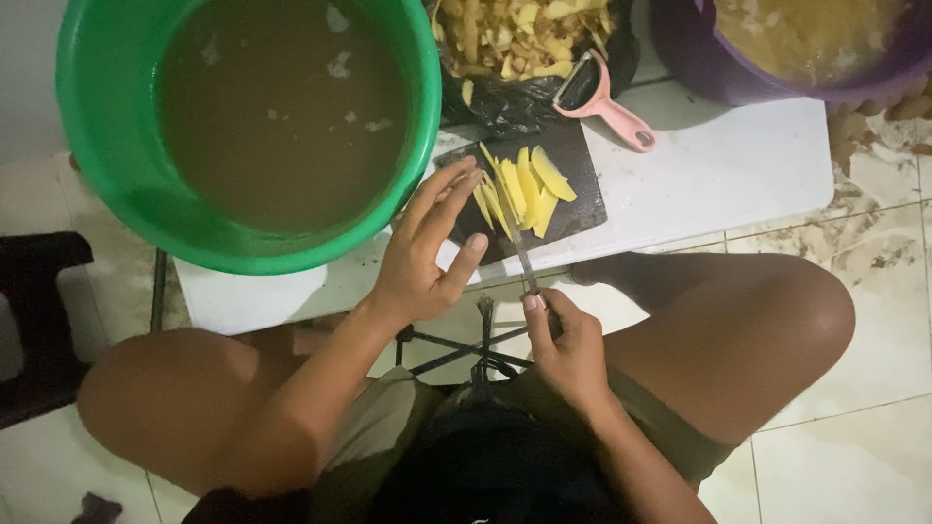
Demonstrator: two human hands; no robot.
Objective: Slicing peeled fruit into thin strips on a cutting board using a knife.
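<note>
Person seated, knees apart, low white counter (718,165) between them. Left hand (419,257) reaches forward, fingers spread and extended, fingertips at the left edge of the yellow potato strips (524,189); grips nothing. Right hand (565,340) curled closed around a knife (522,254) handle, near the body, blade pointing away onto the dark cutting board (573,218), tip among the strips. Green basin (107,126) of murky water just left of board. Pink peeler (602,97) behind the board, beside a black bag of peels (515,39).
</note>
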